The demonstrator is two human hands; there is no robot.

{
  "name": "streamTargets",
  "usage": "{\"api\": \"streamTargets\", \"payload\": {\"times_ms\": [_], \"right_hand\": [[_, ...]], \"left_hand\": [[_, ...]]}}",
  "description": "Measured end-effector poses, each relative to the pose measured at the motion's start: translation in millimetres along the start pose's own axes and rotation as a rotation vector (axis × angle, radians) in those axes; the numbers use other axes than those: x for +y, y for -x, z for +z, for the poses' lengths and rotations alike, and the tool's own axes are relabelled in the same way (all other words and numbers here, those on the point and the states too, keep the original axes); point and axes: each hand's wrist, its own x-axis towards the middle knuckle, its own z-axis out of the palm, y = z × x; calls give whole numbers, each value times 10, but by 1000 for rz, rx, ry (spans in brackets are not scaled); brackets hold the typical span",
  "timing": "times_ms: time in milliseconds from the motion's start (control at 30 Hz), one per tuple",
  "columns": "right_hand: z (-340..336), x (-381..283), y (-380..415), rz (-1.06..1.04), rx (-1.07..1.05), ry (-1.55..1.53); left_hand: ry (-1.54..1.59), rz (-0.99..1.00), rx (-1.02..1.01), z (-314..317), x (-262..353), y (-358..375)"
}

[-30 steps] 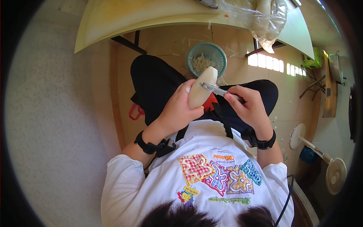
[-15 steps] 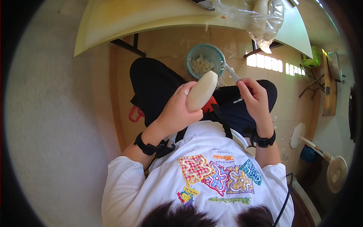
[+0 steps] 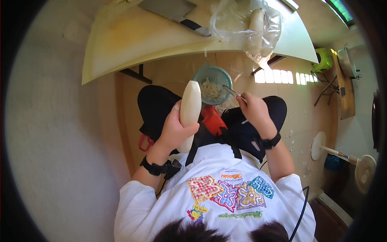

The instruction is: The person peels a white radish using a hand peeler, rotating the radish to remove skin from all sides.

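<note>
Both hands are busy: the left hand (image 3: 174, 130) wraps a peeled white radish (image 3: 189, 105) held upright over the lap, while the right hand (image 3: 252, 109) pinches what looks like a peeler (image 3: 232, 93) above the teal basket (image 3: 212, 85) of shavings on the floor.

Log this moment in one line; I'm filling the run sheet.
left hand: grip on white radish, held upright | right hand: grip on peeler over basket of peelings

A cleaver (image 3: 173, 10) and bagged radish (image 3: 256, 22) lie on the table (image 3: 133, 40) (a fan (image 3: 365, 171) stands aside).
</note>
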Motion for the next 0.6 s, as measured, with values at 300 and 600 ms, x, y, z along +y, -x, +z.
{"api": "streamTargets", "payload": {"times_ms": [300,600], "right_hand": [[-431,-466,208,128,-207,-1002],[-706,-756,258,230,-384,-1363]], "left_hand": [[307,23,-135,29,81,-45],[641,79,-418,189,583,-9]]}}
